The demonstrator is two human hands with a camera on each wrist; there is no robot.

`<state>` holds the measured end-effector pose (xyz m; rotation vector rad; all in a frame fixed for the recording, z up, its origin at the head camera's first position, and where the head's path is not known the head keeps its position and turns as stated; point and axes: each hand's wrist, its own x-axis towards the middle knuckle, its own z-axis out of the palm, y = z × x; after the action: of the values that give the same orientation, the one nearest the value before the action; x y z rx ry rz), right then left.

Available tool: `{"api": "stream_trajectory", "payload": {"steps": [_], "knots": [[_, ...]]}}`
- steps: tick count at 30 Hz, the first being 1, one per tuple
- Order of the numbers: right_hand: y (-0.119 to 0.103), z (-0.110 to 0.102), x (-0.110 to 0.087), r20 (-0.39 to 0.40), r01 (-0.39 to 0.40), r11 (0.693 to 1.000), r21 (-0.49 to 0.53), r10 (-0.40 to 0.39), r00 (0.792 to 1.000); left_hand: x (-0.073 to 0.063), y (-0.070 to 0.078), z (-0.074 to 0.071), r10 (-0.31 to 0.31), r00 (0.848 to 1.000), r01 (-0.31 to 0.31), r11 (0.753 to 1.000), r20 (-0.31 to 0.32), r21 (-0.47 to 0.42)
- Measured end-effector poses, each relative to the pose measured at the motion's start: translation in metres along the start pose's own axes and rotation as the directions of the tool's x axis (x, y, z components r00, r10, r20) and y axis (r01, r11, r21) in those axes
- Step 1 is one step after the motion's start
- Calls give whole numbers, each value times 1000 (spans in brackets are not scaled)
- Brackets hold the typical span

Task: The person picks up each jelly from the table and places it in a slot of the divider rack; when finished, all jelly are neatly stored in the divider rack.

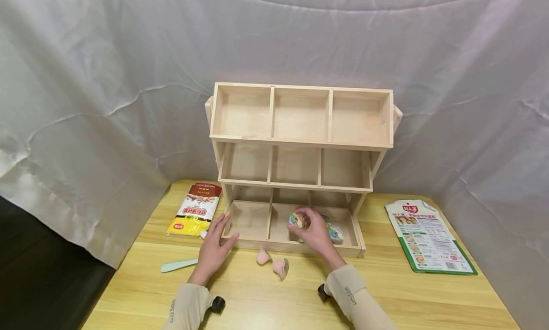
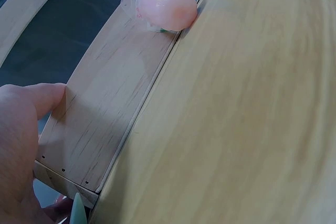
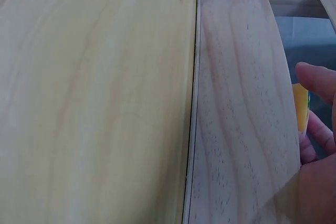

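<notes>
A wooden three-tier rack (image 1: 296, 246) stands on the table, each tier split into three compartments. My right hand (image 1: 315, 231) pinches a small jelly cup (image 1: 296, 220) with a colourful lid over the bottom tier's middle compartment; its yellow side (image 3: 300, 107) shows in the right wrist view. My left hand (image 1: 213, 249) rests spread at the bottom tier's left front corner, thumb touching the top edge of the front board (image 2: 105, 93). Colourful-lidded packs (image 1: 335, 233) lie in the bottom right compartment. Two pink jelly cups (image 1: 263, 256) (image 1: 279, 268) lie before the rack.
Left of the rack lies a red, white and yellow pouch (image 1: 198, 210). A pale green flat tool (image 1: 177, 265) lies near my left hand, partly hidden. At the right is a white and green printed packet (image 1: 431, 237). Grey cloth (image 1: 300, 39) hangs behind the table.
</notes>
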<state>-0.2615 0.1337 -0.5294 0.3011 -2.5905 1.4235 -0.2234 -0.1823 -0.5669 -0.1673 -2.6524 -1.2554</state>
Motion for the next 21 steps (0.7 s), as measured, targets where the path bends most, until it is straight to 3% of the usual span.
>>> {"api": "stream_trajectory", "payload": {"steps": [5,14,21], "knots": [[0,1,-2,-5,43,998,-52,-44,999,-1,-1,1,-2,1000,2,1000,-1,1],[-1,2,-4,-7,54,990,-133,-55,998,-1,-3,2,16,1000,-16,1000,-12,11],[0,3,-4,-2,61,989,-137,-61,998,1,-2,1,14,1000,-14,1000,-10,16]]}}
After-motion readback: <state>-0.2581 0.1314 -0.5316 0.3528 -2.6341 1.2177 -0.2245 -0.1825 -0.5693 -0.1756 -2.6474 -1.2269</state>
